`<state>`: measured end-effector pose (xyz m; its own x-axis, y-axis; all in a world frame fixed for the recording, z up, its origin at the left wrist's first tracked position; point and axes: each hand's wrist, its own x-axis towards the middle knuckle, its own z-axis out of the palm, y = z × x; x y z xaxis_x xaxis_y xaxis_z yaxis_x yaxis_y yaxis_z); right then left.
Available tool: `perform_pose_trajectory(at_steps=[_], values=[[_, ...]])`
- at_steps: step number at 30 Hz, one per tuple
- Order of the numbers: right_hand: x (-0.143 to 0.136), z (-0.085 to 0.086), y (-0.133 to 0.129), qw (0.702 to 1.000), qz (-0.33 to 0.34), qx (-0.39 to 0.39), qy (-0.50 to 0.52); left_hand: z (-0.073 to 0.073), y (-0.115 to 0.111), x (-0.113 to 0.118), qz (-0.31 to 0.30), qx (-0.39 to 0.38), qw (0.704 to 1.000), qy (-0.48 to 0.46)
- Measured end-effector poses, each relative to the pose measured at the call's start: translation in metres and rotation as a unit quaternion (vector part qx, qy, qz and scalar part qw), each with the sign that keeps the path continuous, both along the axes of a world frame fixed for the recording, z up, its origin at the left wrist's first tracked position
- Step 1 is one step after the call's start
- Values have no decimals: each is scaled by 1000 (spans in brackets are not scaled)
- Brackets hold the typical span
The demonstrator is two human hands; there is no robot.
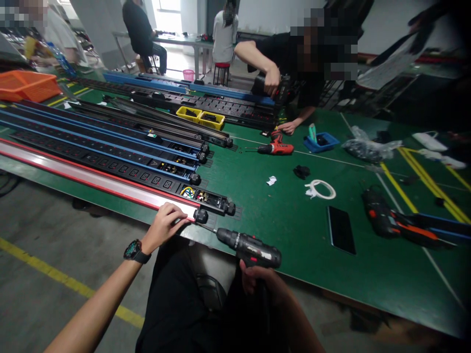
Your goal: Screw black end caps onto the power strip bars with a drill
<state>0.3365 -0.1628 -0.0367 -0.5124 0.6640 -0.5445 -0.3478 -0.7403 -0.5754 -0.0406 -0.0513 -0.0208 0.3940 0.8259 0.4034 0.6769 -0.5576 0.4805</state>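
Your right hand [253,277] is closed around the handle of a black cordless drill [253,247], held at the counter's near edge. Its bit points toward the end of the red-edged strip [99,179], just below the black cable gland [201,216]; whether the tip touches cannot be told. That strip lies along the near edge of the green counter [290,215]. Your left hand [167,223], with a black watch [134,251] at the wrist, lies on the strip near the gland, fingers bent; you cannot tell whether it grips or only rests there.

Just beyond lies a black socket strip [134,172], coloured wires showing near its end, then several blue-edged strips [110,142]. To the right of your drill is a smartphone [341,229]; farther back, a red drill [275,148] lies near a co-worker's hand [289,128]. Two yellow trays [200,117] hold dark parts.
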Motion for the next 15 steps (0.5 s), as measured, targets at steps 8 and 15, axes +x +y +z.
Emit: perform_pose_trajectory(at_steps=[8,15], values=[[16,-11,-9,997,-21,-37,60,14,-17,22,5,58,995,84],[38,-10,-23,996,-20,-34,80,18,-22,63,-34,114,982,147]])
